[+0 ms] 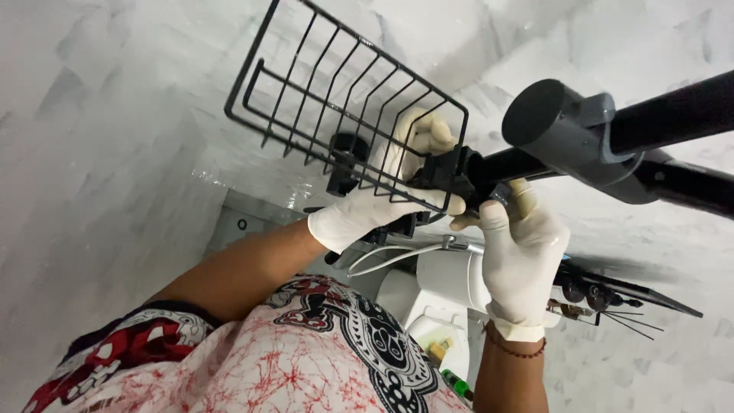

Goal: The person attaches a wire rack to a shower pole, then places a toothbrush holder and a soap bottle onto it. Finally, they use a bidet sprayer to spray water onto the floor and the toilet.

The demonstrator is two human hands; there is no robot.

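Closest to the lens is the person's shirt (306, 359), white with red veins and a black-and-white round pattern, filling the bottom left; just above it the two bare forearms go up into white gloves.

The left hand (382, 203) is curled around the bottom edge of a black wire basket (344, 99), fingers wrapped through the wires near the black bracket (443, 172) where the basket meets the pole; so it's closed on the basket, thumb side tucked behind the mesh where I can't really see it. The right hand (520, 260) is gripping the black pole (505, 164) just beside that same bracket, fingers closed round it, thumb pointing toward the left hand; there's a red bead bracelet (516, 348) on that wrist.

The basket is tilted, sticking up and left from the pole against the grey marbled wall (99, 153); the two hands are nearly touching at the joint. A thicker dark tube with a round end cap (543, 115) runs off to the right, clamped to another bar.

Below the hands there's a white toilet tank (451, 279) with white hoses (390, 256), and a second black wire shelf (627, 294) lower right.
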